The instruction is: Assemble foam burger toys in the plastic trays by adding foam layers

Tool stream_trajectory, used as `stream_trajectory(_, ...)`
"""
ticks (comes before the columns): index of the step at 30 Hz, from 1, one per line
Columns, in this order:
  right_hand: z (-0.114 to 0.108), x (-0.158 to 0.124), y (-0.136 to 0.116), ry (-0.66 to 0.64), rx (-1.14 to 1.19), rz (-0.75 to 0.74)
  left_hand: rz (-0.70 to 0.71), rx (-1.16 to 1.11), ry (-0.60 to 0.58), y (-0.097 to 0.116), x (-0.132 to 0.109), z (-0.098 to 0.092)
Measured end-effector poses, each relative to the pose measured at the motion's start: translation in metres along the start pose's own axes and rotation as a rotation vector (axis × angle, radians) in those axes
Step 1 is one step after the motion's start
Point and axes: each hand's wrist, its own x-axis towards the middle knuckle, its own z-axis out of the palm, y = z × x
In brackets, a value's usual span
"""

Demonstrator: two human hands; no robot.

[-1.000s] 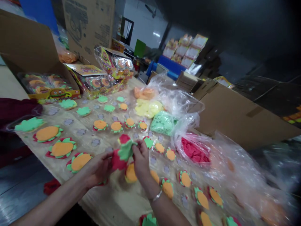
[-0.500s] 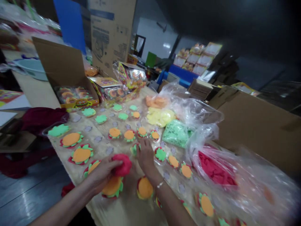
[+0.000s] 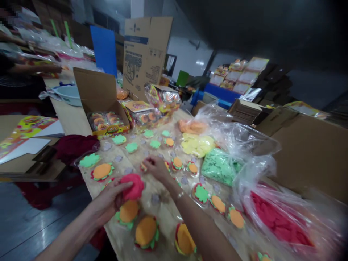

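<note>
My left hand [image 3: 110, 199] is closed on a stack of soft red wavy-edged pieces [image 3: 133, 186], held above the table's near edge. Farther forward, my right hand [image 3: 156, 168] reaches down with its fingertips drawn together. At those fingertips shows a small reddish-orange bit [image 3: 143, 166]; the fingers and some blur hide most of it. Layered burger-shaped pieces in orange, green and red lie around both hands, such as one below my left hand [image 3: 129, 211] and another nearer me [image 3: 146, 232]. Some sit in clear plastic trays.
Clear bags hold red pieces [image 3: 277, 217] and green pieces [image 3: 220, 166] on the right, with yellow pieces [image 3: 197, 144] beyond. An open display box [image 3: 112, 129] stands at the back left. A large carton [image 3: 307, 148] borders the right side. A co-worker's arm [image 3: 35, 68] shows far left.
The view has swung left, so things appear farther right. My right hand has moved left across the pieces from a green-topped one. My left hand still holds the red stack.
</note>
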Motion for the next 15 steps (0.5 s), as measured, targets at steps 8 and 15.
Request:
stream_trajectory(8,0.054,0.139,0.025,0.083,-0.692,0.097,0.061,-0.026,0.227,0.047,0.012,-0.079)
stream_trajectory(15,0.064,0.150,0.029,0.053,-0.744,-0.096,0.091,-0.059,0.188,0.042,0.044,-0.118)
